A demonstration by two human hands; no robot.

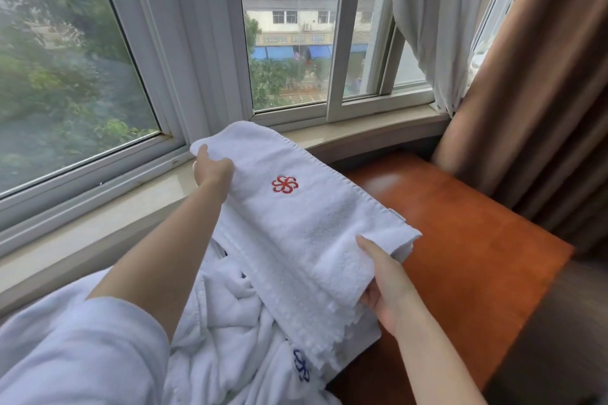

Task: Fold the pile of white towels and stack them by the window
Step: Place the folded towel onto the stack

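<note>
folded towel (pixel 296 223): white terry, long rectangle with a hemmed border and a red flower emblem (pixel 285 184) stitched near its far half; it is held up between both hands, slanting from the window sill down toward the near right, its lower layers hanging with a scalloped edge
left hand (pixel 212 169): its grip is clamped on the far end of the folded towel, thumb seen on top, fingers hidden beneath the cloth
right hand (pixel 381 286): its grip is clamped on the near end, thumb laid over the top face, fingers tucked under the layers
towel pile (pixel 230 332): loose, crumpled white cloth is heaped below the folded towel at the near left, one piece showing a blue emblem (pixel 301 370)
table (pixel 460 240): glossy orange-brown wood with a straight right edge; a broad bare stretch is seen to the right of the folded towel
window sill (pixel 362 130): pale, smooth stone ledge curving along the white-framed window (pixel 296 43); the towel's far end is seen just over its front edge
curtains: a sheer white curtain (pixel 427 26) and a heavy brown curtain (pixel 526 92) are gathered at the right, beyond the table's far corner
sleeve (pixel 82 355): pale, soft cloth is seen on the left arm
</note>
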